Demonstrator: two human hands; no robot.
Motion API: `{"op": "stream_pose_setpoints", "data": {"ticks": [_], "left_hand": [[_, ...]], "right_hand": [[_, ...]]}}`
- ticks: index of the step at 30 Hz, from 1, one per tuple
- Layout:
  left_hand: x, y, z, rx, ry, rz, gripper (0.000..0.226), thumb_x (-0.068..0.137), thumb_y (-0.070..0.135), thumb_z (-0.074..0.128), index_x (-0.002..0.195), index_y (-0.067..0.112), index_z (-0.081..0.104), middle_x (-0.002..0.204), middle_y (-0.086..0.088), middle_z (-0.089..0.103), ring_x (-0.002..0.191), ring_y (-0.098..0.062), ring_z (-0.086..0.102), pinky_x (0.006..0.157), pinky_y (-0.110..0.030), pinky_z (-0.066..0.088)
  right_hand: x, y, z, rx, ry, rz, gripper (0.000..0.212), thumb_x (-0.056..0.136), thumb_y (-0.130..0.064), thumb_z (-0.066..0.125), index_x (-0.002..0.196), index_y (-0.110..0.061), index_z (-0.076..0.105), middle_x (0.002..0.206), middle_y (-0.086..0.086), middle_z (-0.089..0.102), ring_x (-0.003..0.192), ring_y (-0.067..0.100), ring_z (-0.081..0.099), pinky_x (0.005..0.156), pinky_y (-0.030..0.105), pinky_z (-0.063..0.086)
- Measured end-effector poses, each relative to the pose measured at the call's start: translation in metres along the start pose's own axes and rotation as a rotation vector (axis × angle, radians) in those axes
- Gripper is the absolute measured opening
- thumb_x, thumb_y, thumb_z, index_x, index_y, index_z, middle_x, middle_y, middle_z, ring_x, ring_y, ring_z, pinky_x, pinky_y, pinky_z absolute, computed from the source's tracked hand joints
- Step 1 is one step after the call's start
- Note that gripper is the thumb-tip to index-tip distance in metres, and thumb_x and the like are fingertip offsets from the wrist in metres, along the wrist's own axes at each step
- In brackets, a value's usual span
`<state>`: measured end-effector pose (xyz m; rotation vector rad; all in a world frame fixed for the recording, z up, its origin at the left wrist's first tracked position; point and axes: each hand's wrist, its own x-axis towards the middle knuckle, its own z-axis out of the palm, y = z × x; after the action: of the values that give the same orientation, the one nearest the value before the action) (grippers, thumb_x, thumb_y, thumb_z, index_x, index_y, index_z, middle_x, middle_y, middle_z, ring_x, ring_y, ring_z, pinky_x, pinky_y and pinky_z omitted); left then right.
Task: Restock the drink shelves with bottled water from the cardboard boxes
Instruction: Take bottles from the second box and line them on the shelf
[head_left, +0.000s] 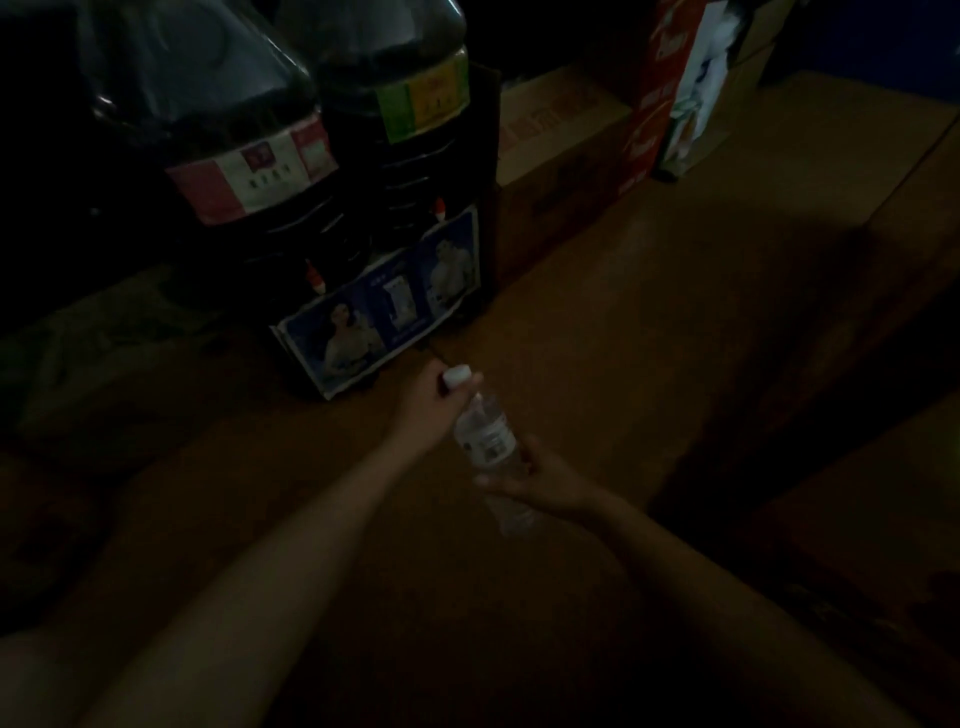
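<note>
We held one water bottle (488, 441) over the cardboard boxes (597, 332): left hand (431, 402) gripped its white cap (457, 375), right hand (540, 480) its lower body. Better to carry it by the body. Two big dark jugs (260, 130) and a red carton (657, 98) crowded the far side; no shelf showed.

A clear plastic water bottle (488, 441) with a white cap and pale label is held tilted, cap pointing away, above the brown cardboard boxes (649, 332).
</note>
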<state>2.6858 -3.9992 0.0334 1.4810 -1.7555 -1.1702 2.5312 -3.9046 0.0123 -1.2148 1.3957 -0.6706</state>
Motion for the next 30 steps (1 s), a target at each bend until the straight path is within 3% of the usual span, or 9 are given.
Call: {"op": "stream_pose_setpoints", "data": {"ticks": [4, 7, 12, 14, 16, 20, 22, 25, 30], "left_hand": [[0.022, 0.049, -0.056, 0.168, 0.086, 0.1, 0.039, 0.087, 0.049, 0.06, 0.082, 0.013, 0.048, 0.075, -0.005, 0.052, 0.068, -0.019, 0.054, 0.058, -0.032, 0.042], [0.037, 0.098, -0.113, 0.205, 0.109, 0.087, 0.045, 0.085, 0.056, 0.059, 0.086, 0.011, 0.055, 0.081, -0.007, 0.06, 0.072, -0.021, 0.06, 0.06, -0.035, 0.047], [0.062, 0.194, -0.226, -0.074, 0.128, -0.038, 0.046, 0.068, 0.063, 0.07, 0.074, 0.017, 0.068, 0.082, -0.005, 0.071, 0.082, -0.023, 0.068, 0.068, -0.032, 0.05], [0.065, 0.237, -0.267, -0.162, 0.115, -0.093, 0.054, 0.064, 0.066, 0.071, 0.08, 0.015, 0.073, 0.083, -0.006, 0.073, 0.083, -0.024, 0.069, 0.066, -0.029, 0.05], [0.065, 0.281, -0.307, -0.251, 0.057, -0.143, 0.047, 0.073, 0.061, 0.069, 0.088, 0.016, 0.073, 0.09, -0.002, 0.072, 0.086, -0.019, 0.067, 0.065, -0.023, 0.052], [0.066, 0.348, -0.397, -0.305, -0.046, -0.124, 0.035, 0.082, 0.06, 0.059, 0.091, 0.028, 0.071, 0.107, 0.003, 0.069, 0.105, -0.019, 0.061, 0.094, -0.038, 0.046], [0.068, 0.374, -0.443, -0.361, -0.107, -0.123, 0.033, 0.088, 0.05, 0.057, 0.103, 0.024, 0.07, 0.107, 0.002, 0.069, 0.105, -0.019, 0.062, 0.091, -0.036, 0.045], [0.067, 0.416, -0.51, -0.402, -0.094, -0.135, 0.031, 0.088, 0.04, 0.061, 0.111, 0.02, 0.068, 0.105, 0.002, 0.07, 0.099, -0.017, 0.064, 0.081, -0.03, 0.048], [0.068, 0.467, -0.606, -0.366, 0.069, -0.105, 0.017, 0.086, 0.035, 0.065, 0.093, 0.021, 0.074, 0.089, 0.004, 0.073, 0.086, -0.014, 0.068, 0.073, -0.028, 0.05]], "right_hand": [[0.022, -0.056, 0.009, 0.025, 0.023, -0.032, 0.065, 0.076, -0.018, 0.08, 0.13, -0.024, 0.045, 0.115, -0.013, 0.058, 0.103, 0.003, 0.059, 0.073, 0.014, 0.05], [0.032, -0.122, 0.022, 0.038, 0.134, -0.032, 0.066, 0.069, -0.034, 0.084, 0.124, -0.022, 0.048, 0.114, -0.01, 0.062, 0.104, 0.011, 0.062, 0.09, 0.036, 0.054], [0.035, -0.256, 0.02, 0.091, 0.245, -0.032, 0.064, 0.065, -0.047, 0.082, 0.115, -0.022, 0.052, 0.117, -0.005, 0.061, 0.104, 0.016, 0.061, 0.091, 0.044, 0.053], [0.035, -0.319, 0.011, 0.085, 0.198, -0.055, 0.064, 0.067, -0.044, 0.083, 0.118, -0.019, 0.054, 0.117, -0.003, 0.062, 0.105, 0.017, 0.062, 0.092, 0.044, 0.052], [0.033, -0.379, 0.002, 0.084, 0.128, -0.067, 0.06, 0.071, -0.039, 0.082, 0.12, -0.017, 0.055, 0.117, -0.002, 0.062, 0.106, 0.017, 0.062, 0.09, 0.039, 0.053], [0.026, -0.492, -0.005, 0.14, -0.03, -0.094, 0.036, 0.082, -0.025, 0.073, 0.115, -0.016, 0.062, 0.105, -0.005, 0.067, 0.093, 0.007, 0.067, 0.068, 0.015, 0.053], [0.025, -0.545, -0.002, 0.163, -0.109, -0.069, 0.034, 0.082, -0.029, 0.073, 0.113, -0.018, 0.064, 0.107, -0.002, 0.069, 0.096, 0.009, 0.067, 0.081, 0.024, 0.055], [0.032, -0.618, 0.008, 0.209, -0.23, -0.054, 0.049, 0.078, -0.04, 0.074, 0.122, -0.022, 0.062, 0.119, 0.003, 0.067, 0.111, 0.02, 0.063, 0.101, 0.045, 0.047], [0.051, -0.719, 0.03, 0.284, -0.409, -0.054, 0.04, 0.09, -0.023, 0.063, 0.128, -0.012, 0.057, 0.127, 0.011, 0.063, 0.118, 0.025, 0.06, 0.105, 0.044, 0.042]]}}
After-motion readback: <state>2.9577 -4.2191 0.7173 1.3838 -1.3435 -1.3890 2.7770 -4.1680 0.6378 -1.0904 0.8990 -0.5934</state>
